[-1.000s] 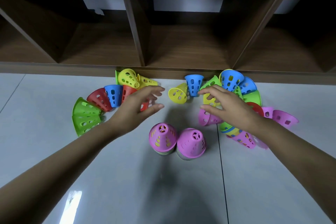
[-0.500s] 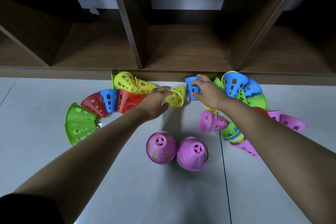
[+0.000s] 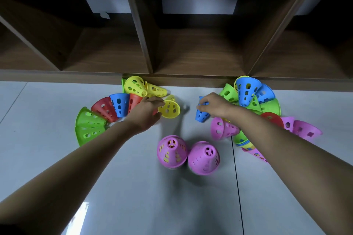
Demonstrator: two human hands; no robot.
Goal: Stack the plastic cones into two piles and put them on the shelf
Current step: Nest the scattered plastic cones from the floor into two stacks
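Fingers (image 3: 157, 101) of our L hand (image 3: 146, 115) curl round 1 yellow cone (image 3: 170, 108) lying on its side. Fingers (image 3: 202, 108) of our R hand (image 3: 214, 106) pinch 1 blue cone (image 3: 201, 117), wide end down. Nearer us on the floor (image 3: 124, 187) stand 2 pink-topped stacks, touching: L pile (image 3: 172, 150) and R pile (image 3: 204, 158). L heap (image 3: 105, 109) has 2 green, 2 red, 1 blue, 2 yellow. R heap (image 3: 248, 89) is too overlapped to count. Behind it all is the shelf (image 3: 198, 55).
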